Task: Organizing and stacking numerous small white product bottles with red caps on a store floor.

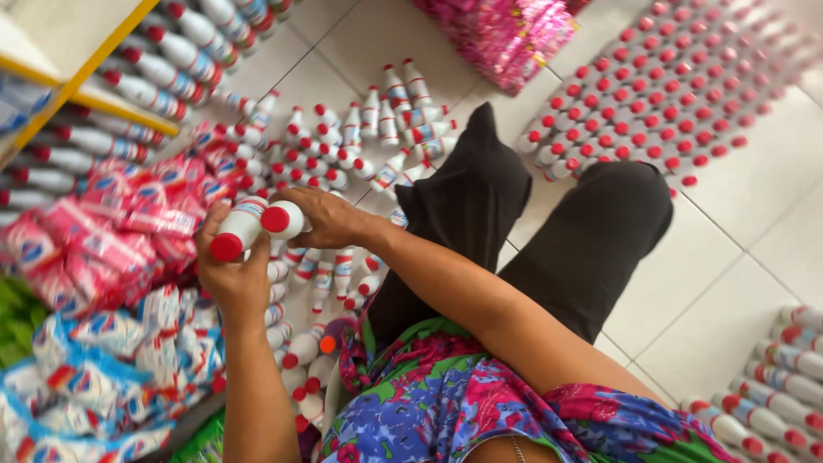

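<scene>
Two white bottles with red caps are held side by side above the tiled floor (729,214), long axes running lower-left. Left bottle (237,230) sits in the left hand (233,279), fingers wrapped; right bottle (283,219) is clasped by the right hand (330,219). Loose bottles (343,137) lie beyond.

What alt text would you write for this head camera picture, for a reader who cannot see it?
Seen from above, a seated person's left hand and right hand each hold a small white bottle with a red cap. Many more such bottles lie on the tiled floor, with pink packets piled at the left.
</scene>
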